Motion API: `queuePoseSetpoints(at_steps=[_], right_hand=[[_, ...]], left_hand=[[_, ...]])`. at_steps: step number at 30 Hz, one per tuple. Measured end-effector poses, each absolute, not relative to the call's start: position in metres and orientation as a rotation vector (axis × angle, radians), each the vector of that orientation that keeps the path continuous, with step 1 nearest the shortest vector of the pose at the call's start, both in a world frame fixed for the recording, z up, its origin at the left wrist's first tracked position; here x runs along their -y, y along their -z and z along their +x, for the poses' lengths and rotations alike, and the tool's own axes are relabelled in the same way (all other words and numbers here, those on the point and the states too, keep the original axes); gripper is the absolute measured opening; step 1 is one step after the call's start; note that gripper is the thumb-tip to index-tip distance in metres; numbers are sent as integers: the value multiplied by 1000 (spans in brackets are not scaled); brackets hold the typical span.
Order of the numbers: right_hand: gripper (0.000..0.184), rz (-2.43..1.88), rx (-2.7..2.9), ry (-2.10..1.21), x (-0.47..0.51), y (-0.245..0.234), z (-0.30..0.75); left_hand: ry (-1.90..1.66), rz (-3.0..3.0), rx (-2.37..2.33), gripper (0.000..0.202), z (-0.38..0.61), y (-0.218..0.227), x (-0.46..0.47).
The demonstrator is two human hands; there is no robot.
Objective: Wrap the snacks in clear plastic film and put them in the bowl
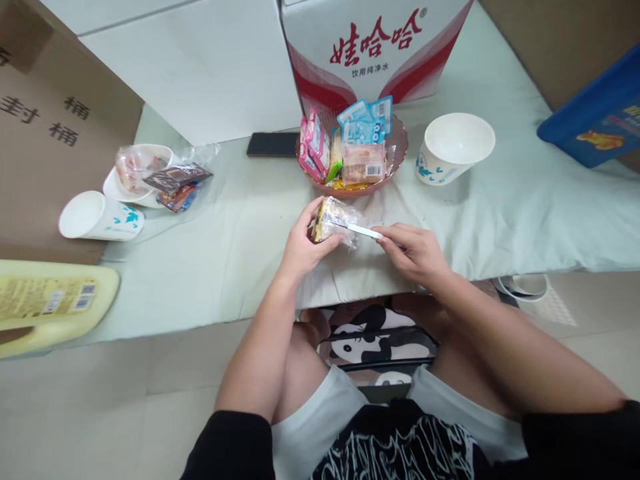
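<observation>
My left hand (306, 241) is closed around a small snack pack (334, 215) in clear, crinkled plastic with a yellow and black edge. In my right hand (413, 252) is a slim white-handled knife (365, 231), pointing left. Its thin dark tip lies against the wrapper; whether it has cut through I cannot tell. Just beyond both hands stands a pinkish scalloped bowl (400, 150) holding pink packets (315, 143), blue-and-white sachets (364, 127) and a clear-wrapped snack (364, 164).
A white paper cup (453, 148) stands right of the bowl. Another cup (103, 217) lies on its side at left, near a white bowl (116, 187) and wrappers (183, 180). A dark phone (273, 145), a water carton (375, 50), a yellow jug (55, 300) and a blue container (595, 120) surround the workspace.
</observation>
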State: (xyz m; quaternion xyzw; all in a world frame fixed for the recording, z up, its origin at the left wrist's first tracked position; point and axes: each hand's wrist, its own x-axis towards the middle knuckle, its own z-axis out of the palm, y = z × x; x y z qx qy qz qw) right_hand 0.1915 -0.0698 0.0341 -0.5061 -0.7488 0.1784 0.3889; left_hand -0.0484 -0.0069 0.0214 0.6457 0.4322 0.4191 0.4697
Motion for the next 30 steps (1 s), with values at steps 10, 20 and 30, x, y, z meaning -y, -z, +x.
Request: queuePoseSetpoints(at_steps=[10,20,30], right_hand=[[34,-1396,1873,-489,67,-33,197],[36,-1810,1935,-281,53,-26,224],[40,-1600,1898,-268,55,-26,215]], left_hand=[[-1241,1229,-953,88,-60,-29,6],[-1068,1374,-979,83,-53,-29,17],[-866,2078,-999,63,-39,-35,26]])
